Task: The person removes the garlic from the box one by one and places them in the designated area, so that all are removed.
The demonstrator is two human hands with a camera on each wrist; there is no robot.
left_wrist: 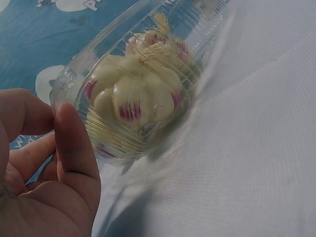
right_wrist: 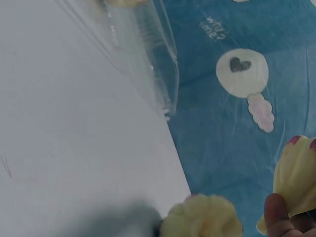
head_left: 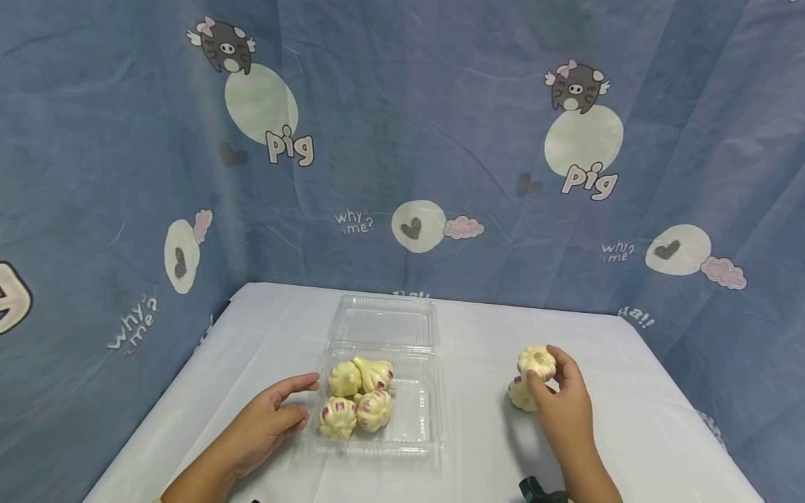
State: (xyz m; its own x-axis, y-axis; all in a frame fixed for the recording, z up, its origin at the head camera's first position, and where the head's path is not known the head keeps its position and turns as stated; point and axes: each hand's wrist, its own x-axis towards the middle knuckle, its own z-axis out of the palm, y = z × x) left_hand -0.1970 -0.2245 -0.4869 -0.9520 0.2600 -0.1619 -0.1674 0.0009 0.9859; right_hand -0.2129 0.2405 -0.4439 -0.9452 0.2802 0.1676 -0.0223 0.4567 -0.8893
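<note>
Between the thumb and fingers of my right hand (head_left: 566, 405) is a pale garlic bulb (head_left: 537, 360) with purple marks, held above the table. Another garlic bulb (head_left: 520, 395) lies just below it, partly covered by the held one in the head view. A clear plastic clamshell container (head_left: 418, 412) stands open in the middle, its lid (head_left: 383, 323) folded back. Several garlic bulbs (head_left: 338, 418) sit grouped in its left half. My left hand (head_left: 270, 423) is at the container's left edge, index finger extended, with fingertips right at the rim (left_wrist: 63, 89).
A white cloth covers the table (head_left: 478, 419). Blue printed curtain fabric (head_left: 478, 161) rises along the back and both sides. A small dark object (head_left: 541, 491) shows near the right wrist at the lower edge of the head view.
</note>
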